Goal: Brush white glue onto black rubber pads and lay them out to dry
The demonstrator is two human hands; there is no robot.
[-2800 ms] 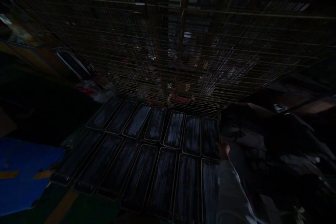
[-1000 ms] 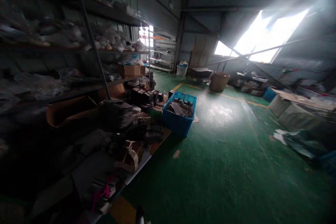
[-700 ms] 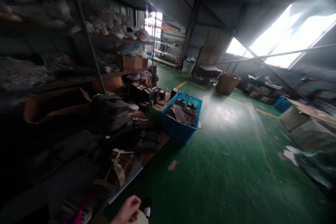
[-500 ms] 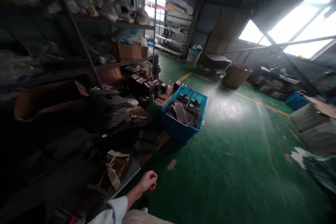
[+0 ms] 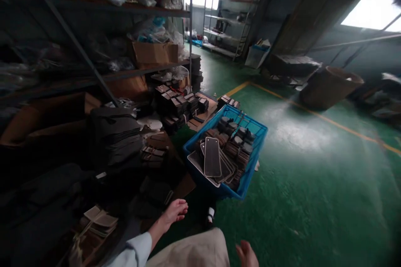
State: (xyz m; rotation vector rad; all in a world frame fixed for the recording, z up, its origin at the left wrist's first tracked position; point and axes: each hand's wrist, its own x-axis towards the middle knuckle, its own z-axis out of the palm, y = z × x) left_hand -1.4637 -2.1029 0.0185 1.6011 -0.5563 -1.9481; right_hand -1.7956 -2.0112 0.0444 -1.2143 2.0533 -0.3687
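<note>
My left hand (image 5: 174,212) hangs in the air at the lower middle, its fingers loosely bent and holding nothing. Low at the bottom edge, my right hand (image 5: 247,254) is partly in the picture, thumb and fingers apart, with nothing visible in it. Ahead of both hands stands a blue plastic crate (image 5: 200,175) on the floor. Inside it lie bundled dark pieces (image 5: 239,146). On top are several flat dark panels (image 5: 213,158) with rounded corners and pale edges. Neither hand touches the crate.
A metal shelving rack (image 5: 138,6) with bagged goods runs along the left. Below it lie stacks of dark cut pieces (image 5: 115,137) and tied bundles (image 5: 180,102). A cardboard box (image 5: 155,53) sits on a shelf. A brown round bin (image 5: 330,87) stands on the green floor (image 5: 300,167) beyond.
The crate and the bundles look nearer and larger as I have moved forward. My right hand has come into view at the bottom. My left hand's fingers have loosened a little.
</note>
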